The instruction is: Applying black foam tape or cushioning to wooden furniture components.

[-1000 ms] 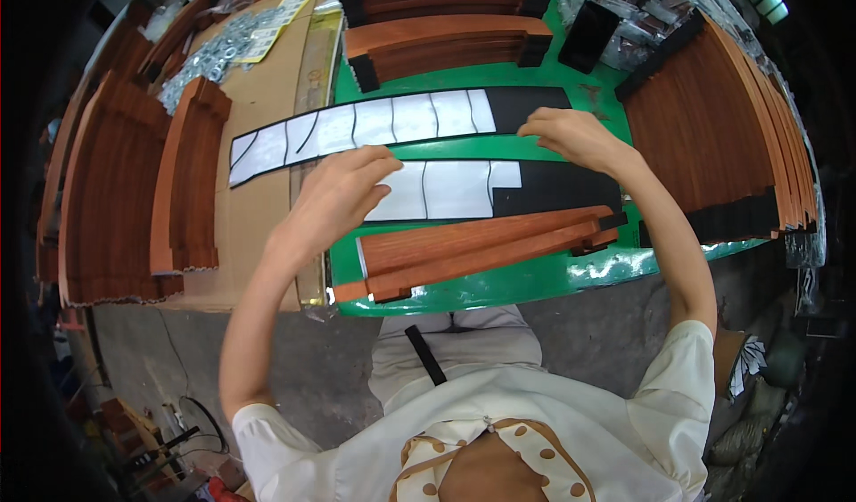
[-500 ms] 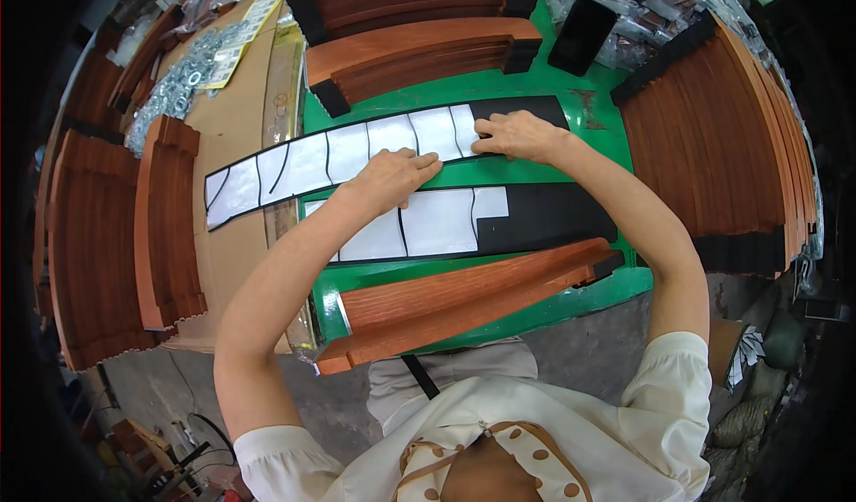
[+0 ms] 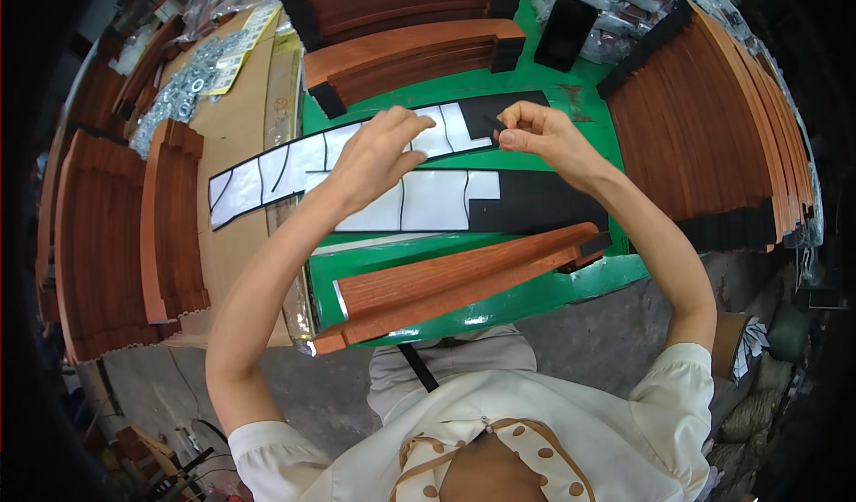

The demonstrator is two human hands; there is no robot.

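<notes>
A long strip (image 3: 241, 184) with a white face, dark cut lines and a black right end lies slanted across the table. Just above its black part, my right hand (image 3: 551, 141) pinches a small black piece (image 3: 494, 122) between thumb and fingers. Beside that piece, the white face has a stepped edge. My left hand (image 3: 379, 156) hovers over the strip's middle with fingers apart, holding nothing and hiding part of it. Nearer to me lies a second white-and-black strip (image 3: 437, 201), also notched where white meets black. The left forearm covers its left end.
A reddish-brown wooden moulding (image 3: 464, 275) lies along the green tabletop's (image 3: 446, 319) near edge. More mouldings (image 3: 410, 56) stand at the back, with stacks at left and right (image 3: 687, 132). A black phone (image 3: 565, 34) lies at back right. Metal washers (image 3: 183, 101) are heaped on cardboard.
My right hand has come up from the far strip with a small black piece, and a notch now shows in the white edge. My left hand has lifted off the strip.
</notes>
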